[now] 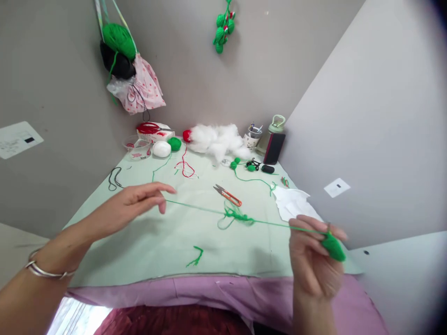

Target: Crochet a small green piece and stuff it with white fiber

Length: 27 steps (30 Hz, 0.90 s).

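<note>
While my right hand [316, 260] pinches a green crocheted piece [334, 247], my left hand [139, 202] grips its green yarn [209, 210] taut above the worktop [157, 242], near orange snips [227, 195].

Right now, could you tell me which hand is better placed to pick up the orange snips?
Probably the left hand: it only pinches the green yarn, near the orange snips, while the right hand grips the green crocheted piece.

On our bench [167, 242] the snips [227, 195] lie at twelve o'clock from the yarn tangle [235, 217]; stuffing [218, 139] sits behind them, tissue [291, 202] at three o'clock.
</note>
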{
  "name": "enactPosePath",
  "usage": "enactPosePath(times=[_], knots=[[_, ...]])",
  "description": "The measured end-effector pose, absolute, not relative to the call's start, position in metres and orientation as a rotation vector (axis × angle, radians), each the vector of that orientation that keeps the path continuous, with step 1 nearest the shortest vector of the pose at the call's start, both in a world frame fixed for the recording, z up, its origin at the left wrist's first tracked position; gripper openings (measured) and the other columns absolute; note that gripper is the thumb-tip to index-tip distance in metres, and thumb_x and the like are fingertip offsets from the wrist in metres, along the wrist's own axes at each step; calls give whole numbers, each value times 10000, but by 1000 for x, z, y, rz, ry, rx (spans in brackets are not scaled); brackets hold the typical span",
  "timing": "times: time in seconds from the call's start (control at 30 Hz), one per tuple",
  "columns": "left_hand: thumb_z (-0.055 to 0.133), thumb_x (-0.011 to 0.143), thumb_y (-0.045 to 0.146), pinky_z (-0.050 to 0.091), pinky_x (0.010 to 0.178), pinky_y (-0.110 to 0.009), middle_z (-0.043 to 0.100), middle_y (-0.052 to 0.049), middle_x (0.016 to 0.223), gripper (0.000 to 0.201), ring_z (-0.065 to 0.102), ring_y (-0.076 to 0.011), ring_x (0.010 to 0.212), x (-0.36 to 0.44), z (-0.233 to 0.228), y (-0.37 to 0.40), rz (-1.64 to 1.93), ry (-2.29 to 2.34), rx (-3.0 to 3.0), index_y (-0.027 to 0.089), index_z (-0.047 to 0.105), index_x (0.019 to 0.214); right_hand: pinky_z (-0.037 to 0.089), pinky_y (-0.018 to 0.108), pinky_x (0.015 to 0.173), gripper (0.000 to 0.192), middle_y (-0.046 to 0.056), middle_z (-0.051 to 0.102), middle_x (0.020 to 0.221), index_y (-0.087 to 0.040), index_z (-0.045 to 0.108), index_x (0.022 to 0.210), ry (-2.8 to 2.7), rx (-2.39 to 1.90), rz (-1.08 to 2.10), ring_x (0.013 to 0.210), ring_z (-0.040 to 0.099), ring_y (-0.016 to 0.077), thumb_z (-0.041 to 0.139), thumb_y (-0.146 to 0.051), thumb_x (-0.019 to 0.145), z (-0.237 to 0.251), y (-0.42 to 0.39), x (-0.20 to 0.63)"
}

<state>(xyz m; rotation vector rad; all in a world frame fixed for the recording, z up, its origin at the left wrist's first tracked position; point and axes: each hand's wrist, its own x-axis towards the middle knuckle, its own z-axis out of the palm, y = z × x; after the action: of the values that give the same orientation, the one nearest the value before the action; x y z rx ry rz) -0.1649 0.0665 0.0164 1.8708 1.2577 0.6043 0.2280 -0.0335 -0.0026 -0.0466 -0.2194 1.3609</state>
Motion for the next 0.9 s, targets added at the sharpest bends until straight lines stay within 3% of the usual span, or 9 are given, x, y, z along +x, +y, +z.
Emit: enactPosePath(times=[0.17, 0.27, 0.4, 0.5, 0.6, 0.73, 0.77, 0.83, 0.9], knots=[[490, 1001, 333, 395, 674, -295, 741, 34, 884, 353, 559, -161, 665, -202, 3, 102, 654, 1934, 2015, 243, 750, 1222, 614, 283, 554, 173, 34, 557, 913, -256, 710, 859, -32, 125, 1303, 830, 579, 180, 868, -195, 825, 15, -26, 230], [419, 1008, 373, 466, 809, -344, 720, 56, 887, 395, 675, -245, 887, -219, -5, 117, 654, 2103, 1938, 203, 742, 1158, 607, 288, 538, 194, 38, 560, 917, -262, 720, 882, -48, 47, 1256, 838, 580, 189, 897, -258, 802, 22, -23, 228], [583, 911, 440, 400, 1148, -561, 729, -2, 1134, 402, 552, -455, 1327, -206, -6, 117, 710, 2012, 2027, 165, 726, 1167, 598, 235, 504, 226, 22, 574, 902, -257, 706, 857, -97, -58, 1139, 799, 589, 163, 869, -116, 790, 25, -30, 241], [614, 937, 403, 231, 1255, -666, 690, -109, 1372, 433, 448, -471, 1448, -157, 2, 100, 846, 1598, 2152, 137, 707, 1265, 592, 128, 526, 410, -7, 596, 890, -241, 676, 832, -124, -57, 1126, 763, 600, 106, 806, 126, 705, 23, -33, 244], [689, 930, 428, 456, 1180, -478, 711, -71, 1409, 444, 635, -311, 1306, -85, 10, 75, 770, 1268, 2168, 269, 708, 1344, 562, 50, 547, 494, -21, 597, 865, -235, 661, 816, -213, -108, 1229, 740, 597, 70, 847, 175, 611, 20, -31, 226], [851, 832, 426, 439, 1167, -481, 644, -113, 1511, 713, 567, -329, 1393, -6, 16, 43, 590, 621, 1946, 303, 607, 1491, 542, 50, 521, 340, 0, 587, 829, -230, 665, 807, -419, -307, 1359, 745, 606, 77, 907, -13, 709, 18, -27, 192], [885, 796, 458, 465, 1123, -474, 685, -112, 1443, 738, 592, -338, 1342, 3, 17, 39, 513, 547, 1937, 290, 627, 1467, 528, 42, 509, 326, 3, 587, 821, -229, 662, 792, -449, -329, 1358, 746, 607, 77, 916, -39, 716, 18, -28, 187], [795, 877, 528, 541, 855, -372, 784, -71, 1056, 405, 701, -268, 962, 4, 23, 40, 307, 440, 1890, 238, 779, 1159, 495, 19, 484, 346, 0, 583, 806, -227, 652, 764, -457, -331, 1332, 739, 605, 70, 939, -48, 692, 20, -30, 185], [619, 1009, 530, 497, 688, -293, 727, -26, 793, 374, 650, -189, 717, -17, 30, 52, 163, 331, 1773, 213, 789, 906, 480, -1, 479, 387, -8, 582, 802, -226, 639, 749, -401, -310, 1300, 720, 599, 56, 946, -9, 655, 22, -33, 191]])
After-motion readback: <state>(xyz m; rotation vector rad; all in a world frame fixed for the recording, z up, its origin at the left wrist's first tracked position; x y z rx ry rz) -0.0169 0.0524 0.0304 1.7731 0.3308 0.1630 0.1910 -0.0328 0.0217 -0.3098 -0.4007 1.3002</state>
